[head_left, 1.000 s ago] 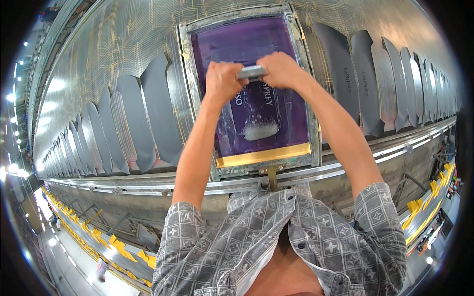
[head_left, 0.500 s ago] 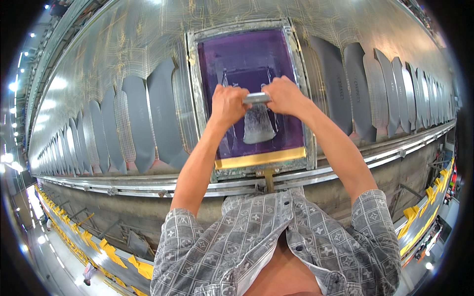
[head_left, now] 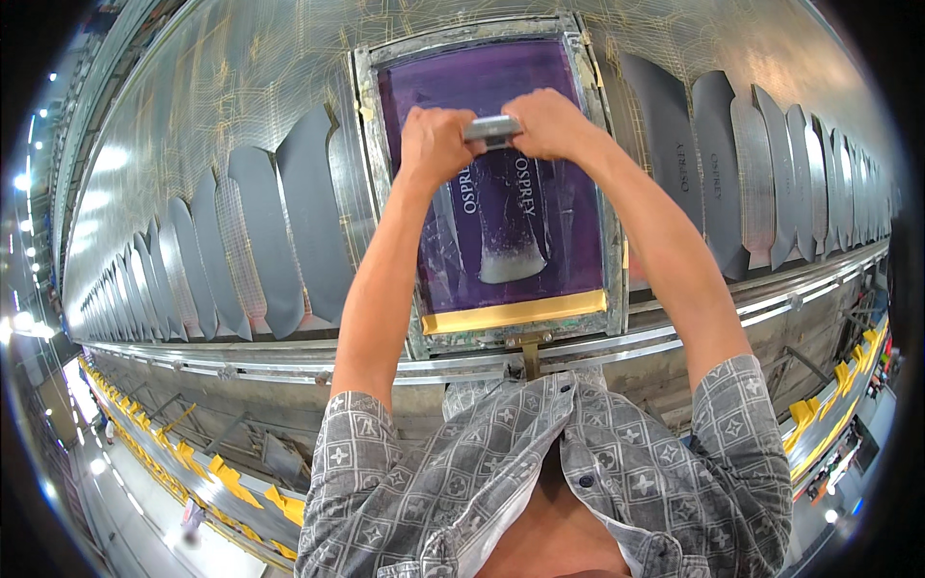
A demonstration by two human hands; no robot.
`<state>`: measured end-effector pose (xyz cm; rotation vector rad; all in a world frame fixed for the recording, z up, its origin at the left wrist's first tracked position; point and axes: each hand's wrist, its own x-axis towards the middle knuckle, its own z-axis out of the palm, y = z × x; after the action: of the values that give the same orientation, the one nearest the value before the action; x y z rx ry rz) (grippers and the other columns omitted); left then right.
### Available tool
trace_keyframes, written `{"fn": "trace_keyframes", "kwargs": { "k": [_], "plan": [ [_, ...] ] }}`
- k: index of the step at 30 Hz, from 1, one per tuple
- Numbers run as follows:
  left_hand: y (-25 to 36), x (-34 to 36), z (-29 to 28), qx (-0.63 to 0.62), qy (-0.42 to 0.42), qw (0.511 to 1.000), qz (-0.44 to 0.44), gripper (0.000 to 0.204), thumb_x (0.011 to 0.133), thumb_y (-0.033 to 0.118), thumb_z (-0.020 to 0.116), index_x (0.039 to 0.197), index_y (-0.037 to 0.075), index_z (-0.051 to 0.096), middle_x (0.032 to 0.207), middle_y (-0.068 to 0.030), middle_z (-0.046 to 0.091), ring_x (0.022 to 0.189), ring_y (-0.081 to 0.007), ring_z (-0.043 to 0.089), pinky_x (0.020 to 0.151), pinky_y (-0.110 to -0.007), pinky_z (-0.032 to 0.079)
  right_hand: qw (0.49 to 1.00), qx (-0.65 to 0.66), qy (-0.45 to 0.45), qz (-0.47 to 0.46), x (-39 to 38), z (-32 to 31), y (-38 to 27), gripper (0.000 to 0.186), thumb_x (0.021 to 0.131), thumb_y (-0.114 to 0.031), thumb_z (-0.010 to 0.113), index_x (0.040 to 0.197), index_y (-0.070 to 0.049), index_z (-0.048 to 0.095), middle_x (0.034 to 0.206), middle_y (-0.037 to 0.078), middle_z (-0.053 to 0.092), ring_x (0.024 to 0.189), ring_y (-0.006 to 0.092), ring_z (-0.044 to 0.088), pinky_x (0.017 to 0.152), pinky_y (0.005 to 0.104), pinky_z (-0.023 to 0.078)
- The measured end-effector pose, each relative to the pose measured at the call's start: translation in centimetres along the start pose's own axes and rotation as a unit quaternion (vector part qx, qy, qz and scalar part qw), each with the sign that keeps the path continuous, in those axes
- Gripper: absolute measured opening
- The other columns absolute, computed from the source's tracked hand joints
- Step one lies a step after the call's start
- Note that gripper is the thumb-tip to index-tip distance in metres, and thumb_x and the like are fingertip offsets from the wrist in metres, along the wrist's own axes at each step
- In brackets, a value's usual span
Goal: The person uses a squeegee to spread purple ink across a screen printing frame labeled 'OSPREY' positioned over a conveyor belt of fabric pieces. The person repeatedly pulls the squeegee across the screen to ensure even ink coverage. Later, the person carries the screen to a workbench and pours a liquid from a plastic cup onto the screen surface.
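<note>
My left hand [head_left: 436,142] and my right hand [head_left: 547,125] are both closed on a squeegee [head_left: 492,128] with a grey metal handle. They grip it from either side, over the far half of a framed printing screen. The screen's purple mesh [head_left: 568,217] carries two pale lines of lettering below my hands. A whitish, streaky patch of ink [head_left: 511,264] lies on the mesh nearer to me. The worn metal screen frame [head_left: 360,106] surrounds the mesh, with a tan strip [head_left: 515,310] across its near end. The squeegee's blade is hidden under my hands.
Grey cut pieces [head_left: 310,207] lie in a long row to the left of the screen, and more grey pieces [head_left: 665,144] to its right. A metal rail [head_left: 665,335] runs along the table's near edge. Yellow pieces [head_left: 231,479] hang behind on the lower left.
Both hands have pushed the squeegee away from me, toward the far end of the screen. The lettering on the mesh, mostly covered before, now shows.
</note>
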<state>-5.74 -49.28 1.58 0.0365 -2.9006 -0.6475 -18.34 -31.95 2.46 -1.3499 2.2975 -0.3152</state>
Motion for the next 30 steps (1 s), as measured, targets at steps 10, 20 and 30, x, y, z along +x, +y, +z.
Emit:
{"fn": "trace_keyframes", "kwargs": {
  "k": [10,20,30],
  "plan": [
    [8.7,-16.5,1.4,-0.022,-0.035,0.999,-0.003,0.02,0.067,0.02,0.087,0.079,0.014,0.072,0.072,-0.0043,0.068,0.073,-0.0283,0.065,0.074,-0.042,0.044,0.989,0.148,0.006,0.005,-16.5,7.6,-7.2,0.037,0.081,-0.031,0.079,0.108,-0.007,0.071,0.104,0.012,0.073,0.103,0.0304,0.067,0.089,0.0457,0.05],
    [0.1,-2.3,0.0,0.015,0.061,0.998,0.029,0.018,0.07,0.019,0.085,0.078,0.01,0.071,0.08,-0.0061,0.069,0.083,-0.0309,0.065,0.076,-0.045,0.053,0.903,0.067,0.309,0.291,-13.5,10.0,4.2,0.073,0.08,-0.04,0.08,0.138,-0.001,0.058,0.129,0.019,0.056,0.124,0.0391,0.05,0.107,0.048,0.04],
    [3.8,-9.7,1.3,-0.06,0.15,0.987,0.026,0.032,0.074,0.01,0.08,0.105,0.012,0.076,0.109,-0.0088,0.077,0.102,-0.0311,0.071,0.088,-0.043,0.055,0.883,0.133,0.407,0.19,-14.4,6.5,2.7,0.065,0.077,-0.02,0.077,0.132,0.008,0.058,0.121,0.02,0.058,0.116,0.0367,0.058,0.098,0.0412,0.049]
  ]
}}
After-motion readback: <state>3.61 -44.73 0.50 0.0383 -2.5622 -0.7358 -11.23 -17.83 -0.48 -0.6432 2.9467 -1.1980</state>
